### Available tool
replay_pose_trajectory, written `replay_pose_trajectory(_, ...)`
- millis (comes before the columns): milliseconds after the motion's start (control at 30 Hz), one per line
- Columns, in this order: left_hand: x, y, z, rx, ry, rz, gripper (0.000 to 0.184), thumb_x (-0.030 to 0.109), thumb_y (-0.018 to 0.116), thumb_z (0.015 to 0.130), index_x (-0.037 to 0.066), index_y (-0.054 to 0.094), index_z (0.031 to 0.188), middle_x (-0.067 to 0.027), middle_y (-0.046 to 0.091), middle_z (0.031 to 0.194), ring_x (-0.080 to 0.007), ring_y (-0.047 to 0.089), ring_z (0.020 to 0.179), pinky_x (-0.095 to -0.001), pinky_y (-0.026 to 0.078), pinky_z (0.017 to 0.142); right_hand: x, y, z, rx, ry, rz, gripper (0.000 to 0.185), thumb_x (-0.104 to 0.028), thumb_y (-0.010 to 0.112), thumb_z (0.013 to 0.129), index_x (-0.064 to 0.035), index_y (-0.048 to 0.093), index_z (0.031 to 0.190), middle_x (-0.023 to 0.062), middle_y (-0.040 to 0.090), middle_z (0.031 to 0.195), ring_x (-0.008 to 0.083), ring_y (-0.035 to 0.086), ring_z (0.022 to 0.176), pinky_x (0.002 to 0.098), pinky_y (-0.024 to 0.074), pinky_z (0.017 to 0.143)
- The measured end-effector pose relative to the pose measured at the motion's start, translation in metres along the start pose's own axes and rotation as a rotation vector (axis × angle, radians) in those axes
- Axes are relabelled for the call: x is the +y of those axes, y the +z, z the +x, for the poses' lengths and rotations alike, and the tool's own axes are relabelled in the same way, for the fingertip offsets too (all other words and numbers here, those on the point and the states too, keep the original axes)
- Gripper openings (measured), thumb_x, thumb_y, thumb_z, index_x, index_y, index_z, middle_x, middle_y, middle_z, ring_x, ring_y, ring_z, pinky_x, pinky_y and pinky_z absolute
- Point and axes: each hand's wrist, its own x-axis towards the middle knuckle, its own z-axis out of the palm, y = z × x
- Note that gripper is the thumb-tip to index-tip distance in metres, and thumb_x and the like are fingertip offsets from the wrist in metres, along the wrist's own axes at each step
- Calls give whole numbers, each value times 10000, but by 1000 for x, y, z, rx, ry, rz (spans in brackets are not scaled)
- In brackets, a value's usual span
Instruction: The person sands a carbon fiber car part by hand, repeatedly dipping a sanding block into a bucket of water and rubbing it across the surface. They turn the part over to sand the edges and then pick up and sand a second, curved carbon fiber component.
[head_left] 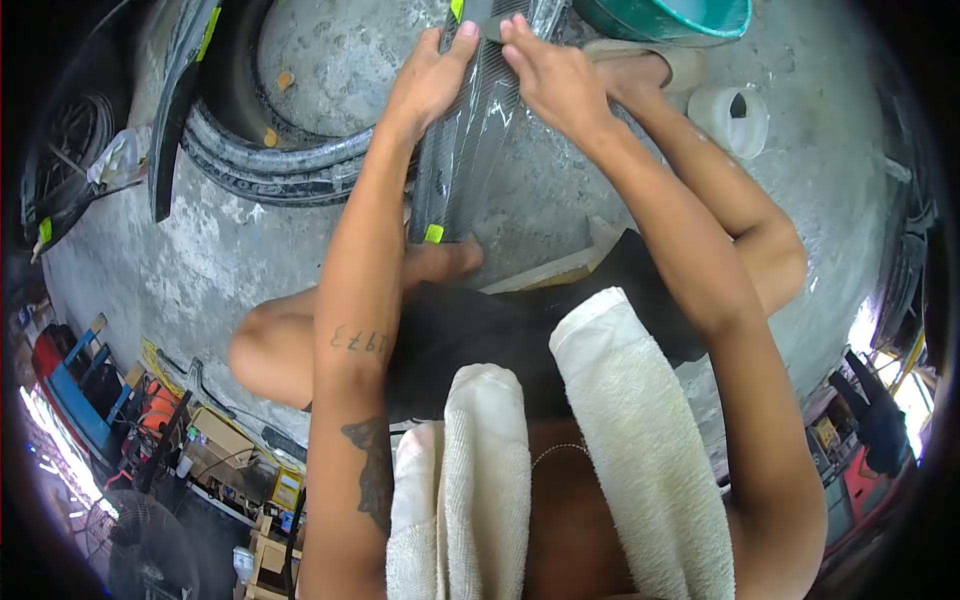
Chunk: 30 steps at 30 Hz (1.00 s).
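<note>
Both hands are parked right at the top of the view, over a long, glossy dark panel [465, 165] with a carbon-style weave. The left hand [432, 82] is kept half curled at the panel's left side, thumb stretched out on top; whether the edge is actually gripped can't be told. The right hand [555, 85] is set opposite, fingers bent and bunched together, tips pointed at the left thumb. Something small and greyish can be made out between the two, but whether it's being held can't be told either.

The panel itself is stretched lengthwise over the concrete floor [270, 235], between the seated person's legs, and a bright yellow-green tab [433, 234] is stuck near its close end. A tire [285, 165] is laid flat just to the left, with a second dark strip [172, 130] seen past it. A green basin [690, 18] with cloudy liquid and a white container [728, 122] are placed over on the right.
</note>
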Motion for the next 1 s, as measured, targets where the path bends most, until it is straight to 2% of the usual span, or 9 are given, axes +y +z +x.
replay_pose_trajectory(167, 6, -1, 3, 1, 32, 9, 819, 627, 498, 996, -52, 467, 1452, -331, 575, 1380, -411, 555, 1324, -433, 398, 1122, -12, -10, -46, -87, -234, 91, 336, -292, 584, 1011, -146, 669, 1301, 102, 685, 1273, 348, 740, 811, 485, 608, 742)
replay_pose_trajectory(300, 12, -1, -5, 10, 7, -61, 828, 630, 505, 994, -53, 460, 1460, -330, 574, 1385, -416, 543, 1336, -442, 397, 1125, 0, 0, -11, -34, 0, 1, 365, -280, 605, 1002, -146, 636, 1341, 118, 744, 1103, 359, 737, 798, 474, 608, 714)
replay_pose_trajectory(700, 13, 2, 3, -95, -6, -62, 704, 573, 446, 1039, -37, 582, 1364, -284, 617, 1349, -407, 599, 1244, -454, 456, 1050, -20, -6, -42, -8, -81, 81, 302, -224, 588, 1000, -179, 666, 1288, 117, 655, 1333, 376, 730, 856, 457, 609, 714)
replay_pose_trajectory(767, -6, 16, 26, -109, 436, 290, 509, 438, 455, 1023, 37, 664, 1256, -250, 667, 1227, -415, 658, 1097, -495, 515, 939, -25, -3, -79, -21, -210, 336, 349, -159, 600, 983, -199, 655, 1325, 93, 640, 1375, 335, 749, 881, 431, 605, 686)
replay_pose_trajectory(800, 4, 15, 32, -169, 526, 548, 417, 353, 482, 1003, 88, 664, 1269, -237, 689, 1158, -399, 676, 1061, -494, 534, 905, -30, -29, -77, -374, -62, -32, 383, -101, 593, 969, -200, 645, 1335, 93, 640, 1386, 310, 749, 964, 412, 607, 734)
replay_pose_trajectory(867, 13, 14, 16, -87, 125, -83, 463, 452, 574, 904, 44, 765, 1015, -246, 731, 1034, -386, 712, 970, -483, 548, 860, 52, -1, -51, -206, -408, 62, 358, -186, 497, 1032, -178, 618, 1369, 143, 665, 1348, 332, 657, 1204, 410, 540, 959)
replay_pose_trajectory(900, 5, 18, 22, -32, 243, 2, 540, 495, 622, 854, -4, 767, 998, -235, 747, 983, -374, 726, 942, -471, 554, 858, -23, -46, -10, -555, 71, -314, 381, -282, 414, 1081, -167, 618, 1382, 162, 671, 1330, 359, 623, 1245, 435, 511, 994)
replay_pose_trajectory(933, 9, 17, 19, -49, 35, -215, 600, 511, 656, 835, -43, 753, 1043, -231, 751, 1012, -367, 726, 975, -468, 554, 869, 22, -24, 0, -381, 109, 49, 436, -364, 352, 1110, -167, 601, 1409, 171, 646, 1367, 390, 624, 1229, 450, 501, 994)
replay_pose_trajectory(1000, -6, 45, 48, 45, -2, -211, 657, 561, 681, 793, -22, 747, 1089, -241, 740, 1086, -371, 712, 1039, -467, 553, 907, 78, 12, -10, -315, 61, -152, 461, -419, 401, 1103, -160, 583, 1438, 165, 649, 1360, 367, 648, 1195, 401, 522, 940)
